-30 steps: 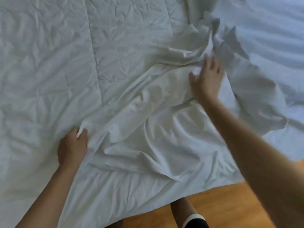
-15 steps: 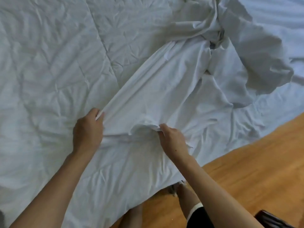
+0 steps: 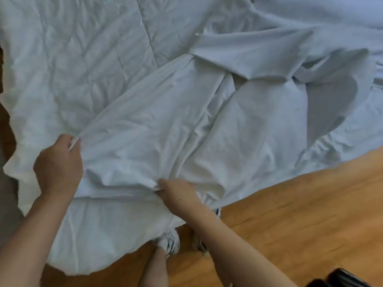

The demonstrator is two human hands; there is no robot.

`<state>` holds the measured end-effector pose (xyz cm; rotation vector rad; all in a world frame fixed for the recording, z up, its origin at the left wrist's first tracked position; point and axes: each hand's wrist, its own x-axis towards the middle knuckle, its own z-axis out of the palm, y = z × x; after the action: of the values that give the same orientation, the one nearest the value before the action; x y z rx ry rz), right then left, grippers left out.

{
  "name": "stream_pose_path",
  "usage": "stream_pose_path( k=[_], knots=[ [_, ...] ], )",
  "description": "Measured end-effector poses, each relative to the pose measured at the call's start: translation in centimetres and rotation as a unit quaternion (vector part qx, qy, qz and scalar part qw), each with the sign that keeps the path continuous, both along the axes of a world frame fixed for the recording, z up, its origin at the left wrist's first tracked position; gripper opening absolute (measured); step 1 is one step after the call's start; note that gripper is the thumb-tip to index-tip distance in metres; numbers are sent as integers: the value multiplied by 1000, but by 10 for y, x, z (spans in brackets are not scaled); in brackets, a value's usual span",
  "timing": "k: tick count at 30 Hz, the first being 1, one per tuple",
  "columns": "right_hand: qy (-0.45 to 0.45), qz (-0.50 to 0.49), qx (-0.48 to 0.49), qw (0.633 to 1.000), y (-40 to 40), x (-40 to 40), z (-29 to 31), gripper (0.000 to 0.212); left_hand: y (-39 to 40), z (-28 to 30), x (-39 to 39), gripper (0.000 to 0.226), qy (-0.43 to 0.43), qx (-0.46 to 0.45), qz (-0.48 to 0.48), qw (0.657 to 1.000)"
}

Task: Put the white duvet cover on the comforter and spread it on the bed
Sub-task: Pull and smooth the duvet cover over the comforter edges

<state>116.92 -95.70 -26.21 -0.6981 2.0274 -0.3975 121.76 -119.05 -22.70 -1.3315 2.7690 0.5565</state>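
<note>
Both hands are pinching the white duvet cover's edge: left hand [image 3: 59, 162], right hand [image 3: 178, 190]. Cover [image 3: 165, 121] lies rumpled over the quilted comforter [image 3: 83, 59], hanging toward the wood floor [image 3: 300, 214].

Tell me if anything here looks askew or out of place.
The duvet cover lies diagonally across the comforter, twisted and bunched toward the upper right rather than flat. The left hand and right hand each grip a part of its near edge. No tear or stain shows.
</note>
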Motion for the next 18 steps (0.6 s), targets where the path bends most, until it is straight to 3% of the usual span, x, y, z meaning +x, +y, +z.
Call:
stream_pose_path(
  k=[6, 10, 13, 16, 18],
  knots=[
    [5, 42, -65, 997, -5, -44, 102, 46, 17, -10, 22, 38, -14, 62, -70, 996],
    [-1, 77, -89, 993, -5, -34, 153, 45, 8, 3, 50, 35, 2, 40, -102, 994],
    [-18, 129, -64, 989, -4, 5, 151, 42, -21, 5, 99, 36, 21, 77, -42, 996],
    [-98, 104, -69, 987, -13, 52, 124, 15, -61, -3, 173, 41, 9, 104, 76, 992],
    [-93, 107, -58, 988, -33, 84, 90, 17, -76, -8, 209, 37, -8, 84, 129, 988]
  ],
)
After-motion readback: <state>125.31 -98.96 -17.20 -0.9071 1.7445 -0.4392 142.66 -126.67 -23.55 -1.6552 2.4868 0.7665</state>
